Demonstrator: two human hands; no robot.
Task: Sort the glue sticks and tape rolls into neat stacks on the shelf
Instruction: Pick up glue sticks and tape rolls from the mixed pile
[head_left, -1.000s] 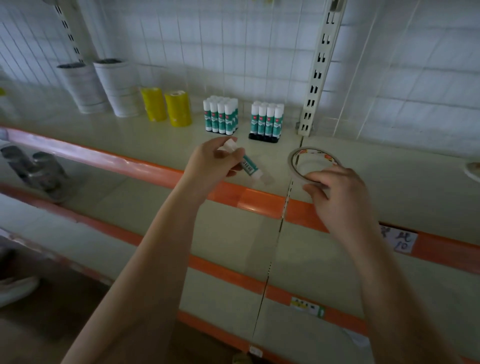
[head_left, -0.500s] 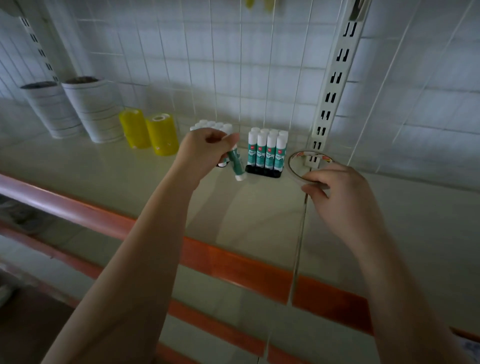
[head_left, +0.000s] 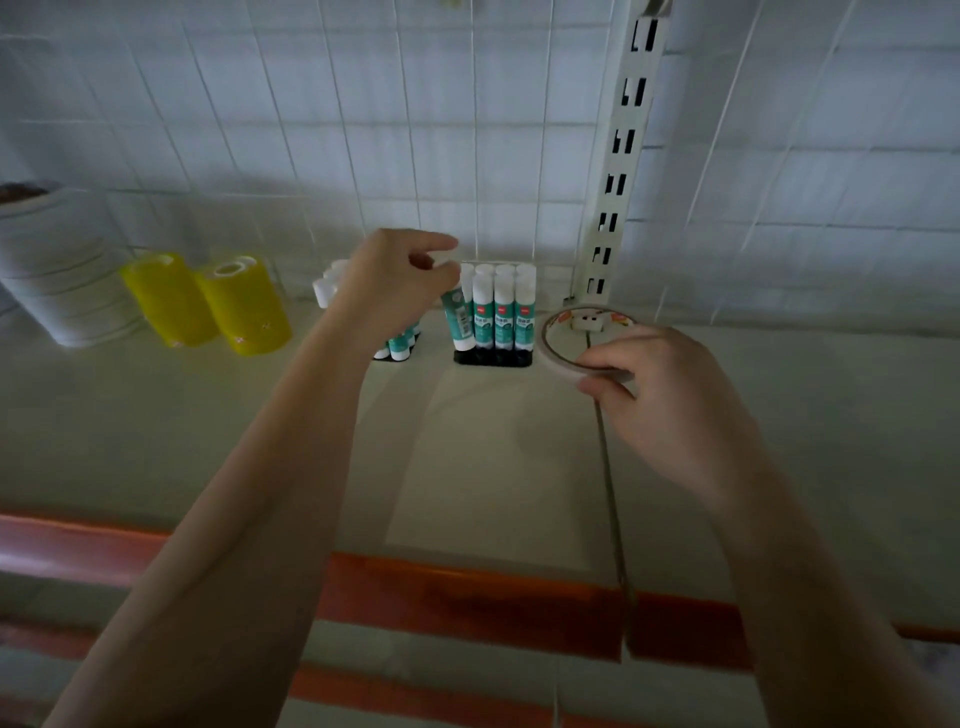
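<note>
Glue stick (head_left: 457, 322) pinched in left hand (head_left: 387, 291), tilted at left edge of right glue block (head_left: 501, 317); needs uprighting, seating. Right hand (head_left: 670, 395) grips thin tape roll (head_left: 571, 343), unplaced.

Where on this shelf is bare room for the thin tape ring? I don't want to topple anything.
Bare shelf lies in front of the white-capped green glue sticks and right of the slotted white upright. It is crowded along the back wall, from the yellow tape rolls to the glue sticks.
</note>
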